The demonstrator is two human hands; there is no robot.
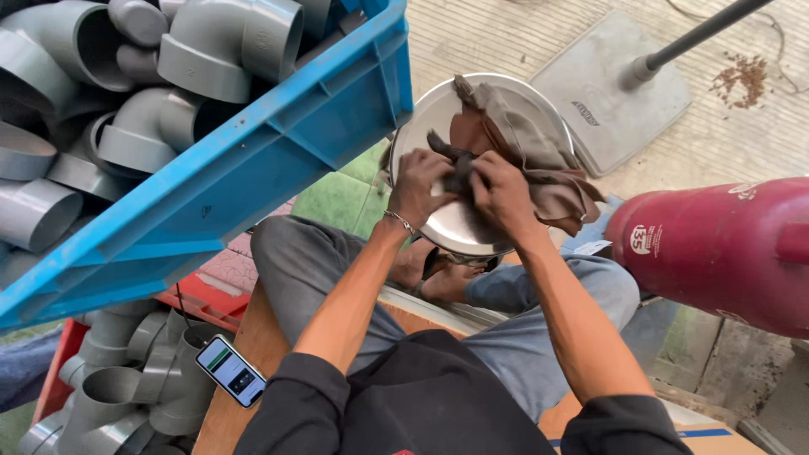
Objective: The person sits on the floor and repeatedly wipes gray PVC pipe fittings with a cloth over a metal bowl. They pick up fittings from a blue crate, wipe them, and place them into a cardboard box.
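Observation:
A round shiny metal tray [438, 114] rests on edge over my knees, tilted toward me. A brown and grey cloth [527, 147] lies bunched over its face. My left hand [419, 187] and my right hand [502, 192] both grip a dark twisted part of the cloth at the tray's middle, fingers closed on it. A thin bracelet circles my left wrist. My legs in grey trousers are below, with one foot under the tray.
A blue plastic crate [253, 160] of grey pipe elbows [211, 50] hangs at upper left. More grey pipe fittings [126, 379] lie at lower left beside a phone [230, 371] on a wooden board. A dark red gas cylinder [716, 248] lies at right. A stand's grey base plate [611, 93] sits behind.

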